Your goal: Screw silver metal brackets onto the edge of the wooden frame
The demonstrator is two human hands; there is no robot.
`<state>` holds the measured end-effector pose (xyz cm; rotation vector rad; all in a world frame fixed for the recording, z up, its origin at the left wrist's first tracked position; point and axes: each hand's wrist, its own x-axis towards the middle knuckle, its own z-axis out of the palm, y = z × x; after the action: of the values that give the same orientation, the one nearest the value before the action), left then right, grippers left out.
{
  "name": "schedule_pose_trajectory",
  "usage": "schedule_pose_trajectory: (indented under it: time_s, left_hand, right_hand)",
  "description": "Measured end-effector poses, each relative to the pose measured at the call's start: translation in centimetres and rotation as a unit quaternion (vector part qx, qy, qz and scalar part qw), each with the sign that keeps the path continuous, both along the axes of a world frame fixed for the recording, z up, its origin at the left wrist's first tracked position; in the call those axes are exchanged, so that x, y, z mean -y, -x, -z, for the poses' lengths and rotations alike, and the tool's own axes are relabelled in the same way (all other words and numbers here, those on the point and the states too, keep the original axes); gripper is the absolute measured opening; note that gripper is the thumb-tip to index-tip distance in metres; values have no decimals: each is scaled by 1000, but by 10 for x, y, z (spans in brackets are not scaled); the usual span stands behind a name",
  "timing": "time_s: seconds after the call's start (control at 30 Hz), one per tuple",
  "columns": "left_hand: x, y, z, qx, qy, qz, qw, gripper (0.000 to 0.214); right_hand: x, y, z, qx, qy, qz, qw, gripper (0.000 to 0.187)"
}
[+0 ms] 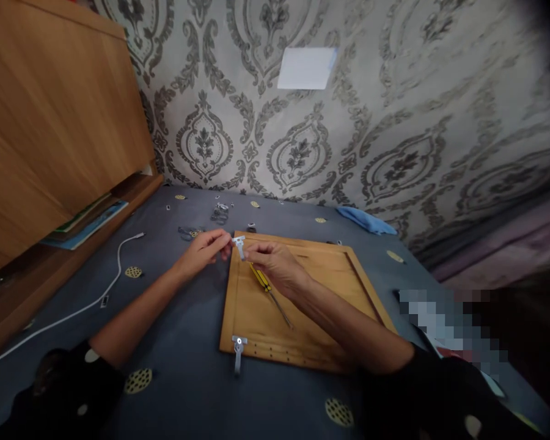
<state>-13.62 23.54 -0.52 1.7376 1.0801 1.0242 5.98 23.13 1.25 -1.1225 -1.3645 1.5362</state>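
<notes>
A wooden cabinet door panel (pixel 321 287) lies flat on a blue-grey patterned cloth. Both hands meet at its far left corner around a small metal hinge bracket (pixel 239 245). My left hand (pixel 205 249) pinches the bracket from the left. My right hand (pixel 275 263) pinches it from the right, fingers curled. A yellow-and-black screwdriver (pixel 269 293) lies on the panel just under my right hand, which does not grip it. A second metal hinge (pixel 238 351) sits fixed at the panel's near left corner.
A white cable (pixel 114 275) trails across the cloth at left. Small metal parts (pixel 220 212) lie scattered near the wall. A blue cloth (pixel 366 221) is at the back right. A wooden cupboard with books (pixel 87 223) stands at left.
</notes>
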Motion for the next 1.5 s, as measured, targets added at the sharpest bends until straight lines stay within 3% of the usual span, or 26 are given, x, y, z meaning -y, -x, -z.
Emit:
schedule_pose_trajectory:
  time_s: [0.13,0.3,0.43,0.53,0.67,0.9,1.17,1.37,1.5]
  left_hand:
    - [17,-16,-10,38,53,58,996,50]
    - [34,-30,-11,57,111,86,988,42]
    - [49,-36,-10,49,158,104,981,35]
    - [61,-40,-11,19,153,133,979,28]
    - [74,-47,-12,-28,115,172,978,30]
    - [85,-51,-8,-111,100,182,972,33]
    - [98,-41,-11,-161,-32,86,983,30]
    - [105,-28,23,-200,-146,142,958,31]
    - [108,-22,46,-235,-166,109,952,37]
  right_hand:
    - [27,-11,0,-20,7,9,1000,33]
    - [54,-17,11,-42,7,26,999,30]
    - [84,-26,17,7,-121,61,991,21]
    - [111,-35,19,62,-206,70,974,17]
    - [135,-43,27,95,-241,53,964,12]
    - [139,-45,45,31,-118,-1,993,15]
    - [143,-50,31,-81,74,-19,994,39]
    - [143,-52,32,-104,167,-13,980,51]
    - [146,-49,35,-114,197,0,974,49]
